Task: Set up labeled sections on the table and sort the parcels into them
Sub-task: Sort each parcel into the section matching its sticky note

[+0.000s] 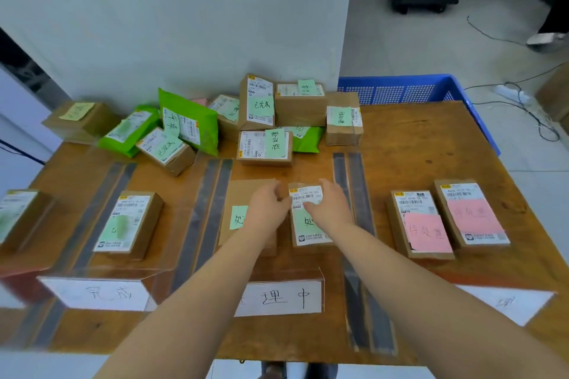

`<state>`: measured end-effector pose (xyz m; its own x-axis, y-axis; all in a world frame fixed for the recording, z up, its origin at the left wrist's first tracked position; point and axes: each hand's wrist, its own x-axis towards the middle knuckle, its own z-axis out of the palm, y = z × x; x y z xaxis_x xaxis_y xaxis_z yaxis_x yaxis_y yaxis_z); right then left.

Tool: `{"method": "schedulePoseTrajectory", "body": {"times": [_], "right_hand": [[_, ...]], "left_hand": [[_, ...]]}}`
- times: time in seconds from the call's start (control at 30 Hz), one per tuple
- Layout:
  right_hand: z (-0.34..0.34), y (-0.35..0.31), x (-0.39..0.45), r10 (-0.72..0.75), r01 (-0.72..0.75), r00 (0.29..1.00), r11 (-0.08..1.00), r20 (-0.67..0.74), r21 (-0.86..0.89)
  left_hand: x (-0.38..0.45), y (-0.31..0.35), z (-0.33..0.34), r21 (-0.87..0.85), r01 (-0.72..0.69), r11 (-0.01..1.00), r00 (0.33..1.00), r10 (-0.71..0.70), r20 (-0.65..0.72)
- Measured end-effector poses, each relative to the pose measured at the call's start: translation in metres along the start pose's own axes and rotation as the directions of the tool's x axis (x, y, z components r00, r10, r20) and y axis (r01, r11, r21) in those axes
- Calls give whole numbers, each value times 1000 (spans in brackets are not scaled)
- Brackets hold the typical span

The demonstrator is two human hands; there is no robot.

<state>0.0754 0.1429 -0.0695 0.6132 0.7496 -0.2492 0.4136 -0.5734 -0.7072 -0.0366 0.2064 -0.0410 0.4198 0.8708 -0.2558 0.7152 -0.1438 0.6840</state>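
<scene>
Now both hands are on one small box (pixel 308 218) in the middle part of the counter (pixel 400 138). Left hand (pixel 268 209) fingers curl on its left edge. Right hand (pixel 329 206) fingers curl over its top, pressing the green note (pixel 304 223).

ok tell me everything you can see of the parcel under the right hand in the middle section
The parcel is a small brown cardboard box lying flat on the wooden table, between the two pairs of grey tape strips. A white barcoded shipping label and a green handwritten sticky note cover its top. The right hand rests on its top; the left hand touches its left edge.
</scene>
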Motion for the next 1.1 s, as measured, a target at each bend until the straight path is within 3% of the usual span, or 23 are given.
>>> {"method": "schedulePoseTrajectory", "body": {"times": [0.17,0.37,0.7,0.8,0.9,1.1], "right_hand": [[-14,-44,26,-181,181,983,983,35,-6],[-5,-72,74,-206,216,971,974,119,-74],[32,-72,169,-132,154,984,970,124,-190],[42,-70,187,-81,99,991,980,109,-174],[48,-67,198,-7,15,997,995,80,-101],[43,-67,191,9,-6,998,999,68,-45]], "left_hand": [[28,3,-42,-41,-17,999,994,13,-108],[75,-10,-54,-99,21,995,995,-30,-99],[171,-58,-49,-62,214,975,969,-220,-114],[188,-73,-40,-58,270,961,961,-273,-49],[196,-79,-33,-163,283,945,958,-285,10],[186,-76,-40,-370,297,880,946,-325,-14]]}}
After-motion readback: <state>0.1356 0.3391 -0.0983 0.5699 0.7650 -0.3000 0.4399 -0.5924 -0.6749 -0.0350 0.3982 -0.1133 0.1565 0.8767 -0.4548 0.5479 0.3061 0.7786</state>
